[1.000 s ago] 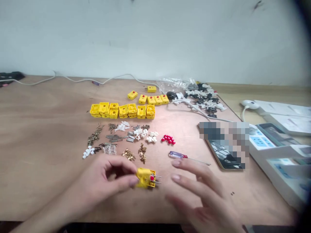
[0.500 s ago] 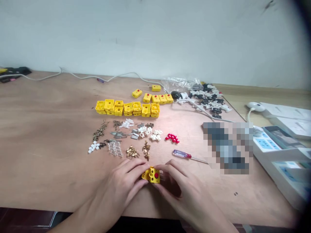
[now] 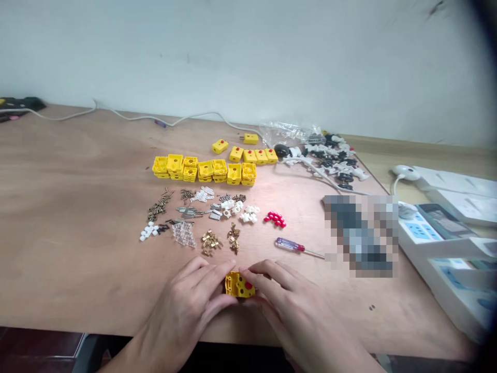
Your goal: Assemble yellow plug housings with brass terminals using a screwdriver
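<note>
Near the table's front edge, a small yellow plug housing (image 3: 239,291) is held between my two hands. Its left part shows a hollow inside, and its right part carries a red button (image 3: 248,285) and dark round holes. My left hand (image 3: 194,298) closes on its left end with thumb and fingers. From the other side, my right hand (image 3: 289,295) grips the button end, its index finger over the top. Parts of the housing are hidden by the fingers. Just beyond my hands lie brass terminals (image 3: 210,241) and brass clips (image 3: 234,237).
Yellow housing shells (image 3: 174,166) stand in a stacked row, with yellow plugs (image 3: 249,155) behind. A screwdriver (image 3: 290,244), red caps (image 3: 275,219), white rings (image 3: 250,214), and clear plastic pieces (image 3: 184,235) lie around. A pixelated patch (image 3: 357,233) and white power strip (image 3: 421,228) are at right.
The yellow housing has turned in my fingers, so more of its hollow left part shows. My right fingers have moved left over its top. The view has shifted slightly.
</note>
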The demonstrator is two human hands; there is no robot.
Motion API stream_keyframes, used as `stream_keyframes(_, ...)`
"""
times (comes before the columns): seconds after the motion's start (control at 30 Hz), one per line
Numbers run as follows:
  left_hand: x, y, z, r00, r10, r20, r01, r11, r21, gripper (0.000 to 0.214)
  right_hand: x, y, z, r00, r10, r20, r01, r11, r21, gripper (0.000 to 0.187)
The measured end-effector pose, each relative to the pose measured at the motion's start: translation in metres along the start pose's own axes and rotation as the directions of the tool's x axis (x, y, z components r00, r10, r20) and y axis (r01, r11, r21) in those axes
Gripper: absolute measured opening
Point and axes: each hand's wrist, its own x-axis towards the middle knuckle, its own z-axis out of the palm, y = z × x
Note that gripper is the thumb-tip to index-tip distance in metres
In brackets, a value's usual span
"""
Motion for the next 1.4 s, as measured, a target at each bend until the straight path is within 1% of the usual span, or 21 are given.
stream_keyframes(0.07,0.0,-0.001,0.0,1.0,0.004,-0.002,-0.004,1.0,-0.015,0.033,0.002,0.0,0.002,1.0,-0.022,0.014,0.022,0.999,-0.04,0.047)
stream_keyframes(0.13,-0.002,-0.003,0.001,1.0,0.006,0.006,-0.006,1.0,-0.025,0.034,0.004,-0.001,0.002,0.998,-0.054,0.021,0.055,0.994,-0.095,0.042)
stream_keyframes(0.3,-0.006,-0.005,0.004,1.0,-0.003,0.011,0.004,0.999,-0.046,0.033,0.01,-0.009,-0.003,0.992,-0.128,-0.016,0.123,0.974,-0.189,0.033)
stream_keyframes(0.47,-0.006,-0.005,0.003,0.999,-0.01,0.035,0.012,0.999,-0.05,0.039,0.011,-0.009,0.001,0.986,-0.164,-0.021,0.157,0.966,-0.207,0.027)
stream_keyframes(0.67,-0.005,-0.005,0.002,0.999,-0.014,0.04,0.018,0.995,-0.098,0.041,0.011,-0.006,0.007,0.985,-0.17,-0.039,0.159,0.966,-0.206,0.03)
stream_keyframes(0.8,-0.006,-0.005,0.001,0.995,-0.05,0.081,0.06,0.989,-0.134,0.046,0.012,-0.008,0.008,0.986,-0.166,-0.029,0.158,0.969,-0.191,0.027)
stream_keyframes(0.93,-0.007,-0.004,0.0,0.995,-0.06,0.077,0.07,0.99,-0.123,0.045,0.016,-0.01,0.008,0.989,-0.148,-0.017,0.144,0.977,-0.16,0.025)
stream_keyframes(1.1,-0.007,-0.006,0.0,0.996,-0.044,0.073,0.051,0.993,-0.105,0.043,0.02,-0.015,-0.007,0.993,-0.119,0.001,0.118,0.986,-0.121,0.037)
stream_keyframes(1.17,-0.007,-0.006,0.0,0.996,-0.04,0.075,0.048,0.993,-0.107,0.043,0.021,-0.016,-0.014,0.997,-0.073,0.006,0.073,0.992,-0.102,0.039)
stream_keyframes(1.23,-0.006,-0.006,0.0,0.997,-0.03,0.072,0.038,0.993,-0.111,0.044,0.021,-0.015,-0.017,1.0,-0.006,0.012,0.007,0.998,-0.065,0.037)
stream_keyframes(1.3,-0.006,-0.006,-0.001,0.998,-0.015,0.069,0.023,0.994,-0.108,0.046,0.02,-0.012,-0.018,0.998,0.054,0.018,-0.054,0.998,-0.016,0.034)
stream_keyframes(1.4,-0.004,-0.005,-0.002,0.997,-0.008,0.071,0.016,0.994,-0.105,0.044,0.016,-0.006,-0.015,0.996,0.089,0.019,-0.09,0.995,0.041,0.032)
